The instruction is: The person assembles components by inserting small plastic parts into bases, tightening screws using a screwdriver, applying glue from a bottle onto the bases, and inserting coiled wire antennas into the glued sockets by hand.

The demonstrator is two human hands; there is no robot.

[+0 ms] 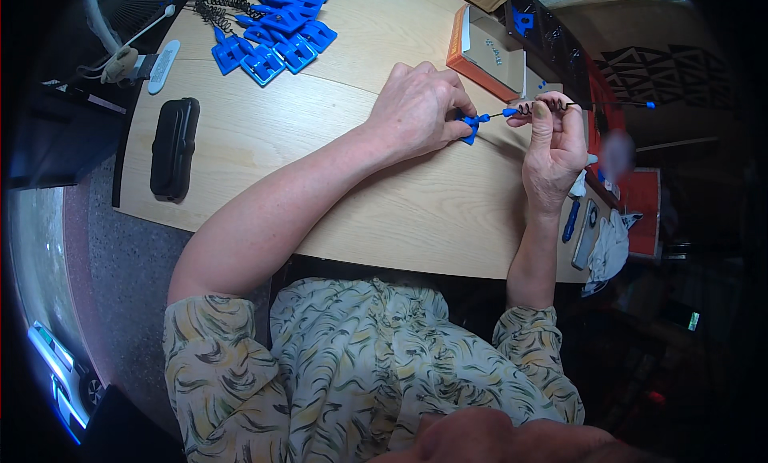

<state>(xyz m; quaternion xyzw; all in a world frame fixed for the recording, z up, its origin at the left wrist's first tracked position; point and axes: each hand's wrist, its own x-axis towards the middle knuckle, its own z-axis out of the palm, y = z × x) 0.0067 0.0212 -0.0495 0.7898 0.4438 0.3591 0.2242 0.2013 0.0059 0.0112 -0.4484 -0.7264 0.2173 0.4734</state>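
Note:
My left hand (420,107) is closed on a small blue plastic piece (470,132), its fingertips pressing the piece at the tabletop. Between finger and thumb, my right hand (554,147) pinches a black coiled cord (526,109) just above the table's right side. A blue sleeve (510,112) on the cord points toward the piece in my left hand, and a thin dark stem seems to join the two. The cord's other end runs out to the right, with a blue tip (650,105).
A heap of blue plates (296,53) with black coils lies at the far left of the wooden table (384,215). Behind my hands stands an orange-sided carton (464,67) of small parts. A black case (174,147) lies left; a blue-handled tool (571,221) and white cloth (611,245), right.

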